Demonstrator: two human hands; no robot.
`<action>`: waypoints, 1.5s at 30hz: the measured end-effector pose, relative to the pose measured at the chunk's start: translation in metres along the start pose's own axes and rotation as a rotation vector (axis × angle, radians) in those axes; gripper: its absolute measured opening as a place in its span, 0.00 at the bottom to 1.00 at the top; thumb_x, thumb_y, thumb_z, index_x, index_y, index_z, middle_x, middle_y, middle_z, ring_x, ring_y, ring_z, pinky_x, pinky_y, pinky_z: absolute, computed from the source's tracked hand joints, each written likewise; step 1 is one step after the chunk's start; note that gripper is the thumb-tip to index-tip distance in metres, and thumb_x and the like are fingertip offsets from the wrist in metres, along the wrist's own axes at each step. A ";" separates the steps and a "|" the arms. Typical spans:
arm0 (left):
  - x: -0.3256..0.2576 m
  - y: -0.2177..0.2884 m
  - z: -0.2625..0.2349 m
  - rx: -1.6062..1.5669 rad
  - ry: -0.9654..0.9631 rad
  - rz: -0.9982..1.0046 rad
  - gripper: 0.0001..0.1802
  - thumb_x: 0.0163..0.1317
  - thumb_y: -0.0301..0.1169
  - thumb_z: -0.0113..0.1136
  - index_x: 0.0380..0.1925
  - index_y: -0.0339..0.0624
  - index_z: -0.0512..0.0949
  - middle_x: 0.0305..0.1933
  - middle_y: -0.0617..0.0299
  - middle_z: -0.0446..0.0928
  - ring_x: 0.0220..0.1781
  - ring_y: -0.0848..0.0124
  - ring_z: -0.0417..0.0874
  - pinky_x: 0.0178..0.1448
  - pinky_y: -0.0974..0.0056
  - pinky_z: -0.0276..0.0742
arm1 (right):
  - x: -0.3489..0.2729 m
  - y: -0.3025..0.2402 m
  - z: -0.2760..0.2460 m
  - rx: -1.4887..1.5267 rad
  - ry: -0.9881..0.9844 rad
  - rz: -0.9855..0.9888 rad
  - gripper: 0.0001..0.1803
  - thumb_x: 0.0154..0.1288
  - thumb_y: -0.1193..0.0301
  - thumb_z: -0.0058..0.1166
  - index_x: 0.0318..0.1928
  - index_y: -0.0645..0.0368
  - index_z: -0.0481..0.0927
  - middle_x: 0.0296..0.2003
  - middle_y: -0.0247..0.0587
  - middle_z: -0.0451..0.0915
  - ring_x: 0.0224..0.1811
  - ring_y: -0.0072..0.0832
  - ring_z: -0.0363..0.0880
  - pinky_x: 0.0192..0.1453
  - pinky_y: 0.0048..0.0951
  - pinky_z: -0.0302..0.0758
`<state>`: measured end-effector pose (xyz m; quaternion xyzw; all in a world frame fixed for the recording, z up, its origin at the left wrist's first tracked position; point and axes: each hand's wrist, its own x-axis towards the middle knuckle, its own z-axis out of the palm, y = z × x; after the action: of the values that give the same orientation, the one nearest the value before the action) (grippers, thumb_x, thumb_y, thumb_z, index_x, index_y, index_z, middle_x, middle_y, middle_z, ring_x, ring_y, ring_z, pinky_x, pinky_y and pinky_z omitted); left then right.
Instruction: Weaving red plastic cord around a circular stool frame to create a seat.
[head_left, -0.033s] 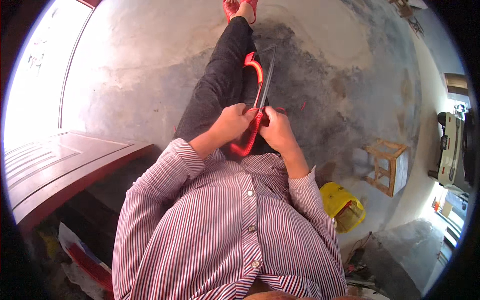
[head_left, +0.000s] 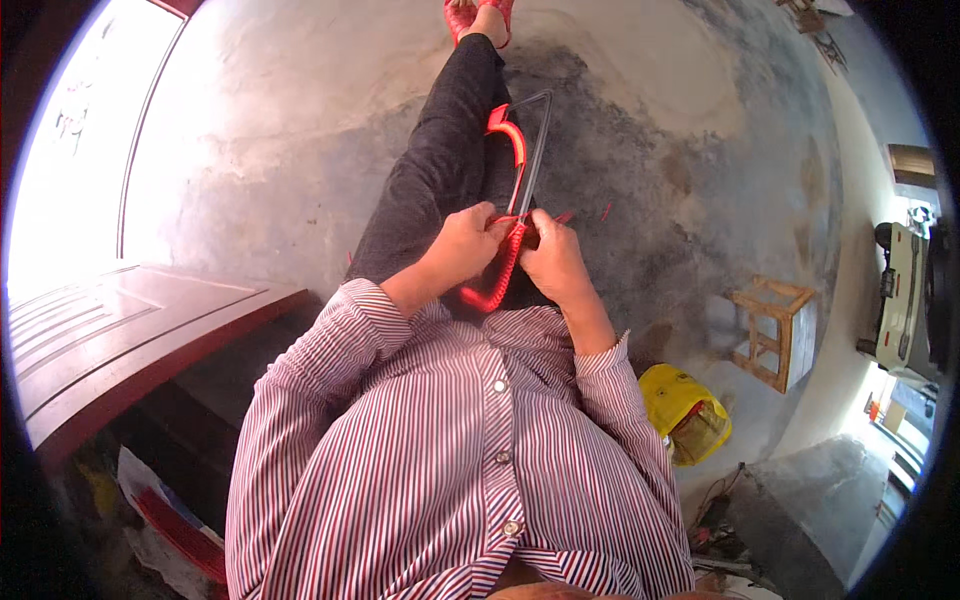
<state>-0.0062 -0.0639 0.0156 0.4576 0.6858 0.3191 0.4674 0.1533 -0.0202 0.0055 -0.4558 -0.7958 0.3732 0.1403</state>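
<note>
Over my lap lies a thin metal frame (head_left: pixel 538 155) with long straight sides and a bent far end. Red cord (head_left: pixel 511 258) is wound in close turns around its near part, and the winding curves toward my belly. An orange-red curved strip (head_left: pixel 520 145) runs beside the far part of the frame. My left hand (head_left: pixel 465 245) is closed, its thumb and fingertips pinching the red cord at the frame's left side. At the right side, my right hand (head_left: pixel 553 258) pinches the frame where the winding ends; its inner fingers are partly hidden.
A reddish-brown panelled wooden board (head_left: pixel 120 330) stands at my left. On the concrete floor to the right are a yellow bag (head_left: pixel 680 405) and a small wooden stool (head_left: pixel 775 335). My outstretched legs (head_left: pixel 420 190) reach forward under the frame.
</note>
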 end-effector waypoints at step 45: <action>0.026 -0.027 0.005 -0.876 -0.409 -0.380 0.06 0.54 0.26 0.55 0.33 0.39 0.73 0.26 0.65 0.72 0.28 0.74 0.73 0.36 0.72 0.68 | -0.055 0.030 -0.027 1.072 0.044 0.474 0.12 0.69 0.64 0.52 0.30 0.57 0.75 0.17 0.19 0.62 0.16 0.10 0.55 0.19 0.17 0.53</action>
<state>-0.0138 -0.0497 -0.0185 0.1393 0.4536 0.3896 0.7894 0.2175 -0.0443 0.0088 -0.4943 -0.3693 0.7354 0.2802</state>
